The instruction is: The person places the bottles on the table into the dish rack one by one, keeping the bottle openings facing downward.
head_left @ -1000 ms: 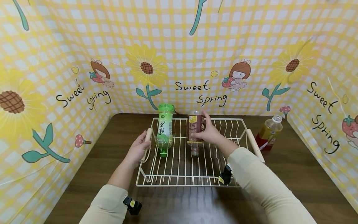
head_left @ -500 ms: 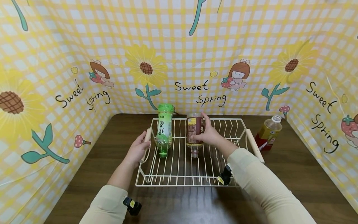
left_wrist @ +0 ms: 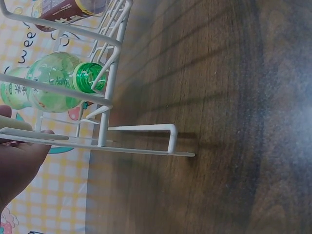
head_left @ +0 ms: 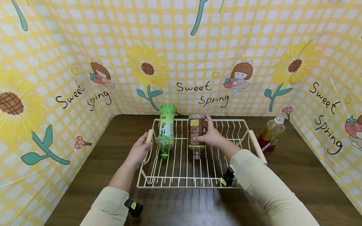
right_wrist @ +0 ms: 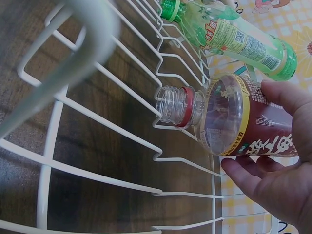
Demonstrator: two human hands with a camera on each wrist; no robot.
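Maroon-labelled bottle (head_left: 197,131), neck down | hands: right hand (head_left: 212,137) grips bottle, thumb opposite fingers; left hand (head_left: 139,151) grips wooden handle (head_left: 150,136)

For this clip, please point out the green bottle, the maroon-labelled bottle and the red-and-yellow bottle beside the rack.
Green bottle (head_left: 166,130): head view, on its label.
Maroon-labelled bottle (right_wrist: 226,116): right wrist view, on its clear shoulder.
Red-and-yellow bottle (head_left: 272,135): head view, mid-body.

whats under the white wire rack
Brown wooden tabletop shows through the bars of the wire rack. Whatever lies directly behind the green bottle, the maroon-labelled bottle and the right sleeve is covered in the head view.
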